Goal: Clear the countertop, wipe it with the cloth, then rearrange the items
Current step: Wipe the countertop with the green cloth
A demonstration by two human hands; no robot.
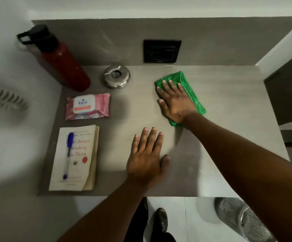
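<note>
Your counter (229, 119) has its items lined along the left edge, likely to free the right for wiping: the book (77, 172) with a pen (68, 154) lying on it, the red bottle (64, 65), the wipes pack (87, 106), lid closed, and the steel ashtray (116, 76), which looks empty. Your right hand (174, 102) presses flat, fingers spread, on the green cloth (192, 95) at the right rear, while your left hand (147, 158) rests open and empty on bare counter, probably as a brace.

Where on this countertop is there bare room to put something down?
Bare countertop lies right of the green cloth, and between the ashtray and the left hand. The left edge is crowded: bottle, wipes pack, book.
</note>
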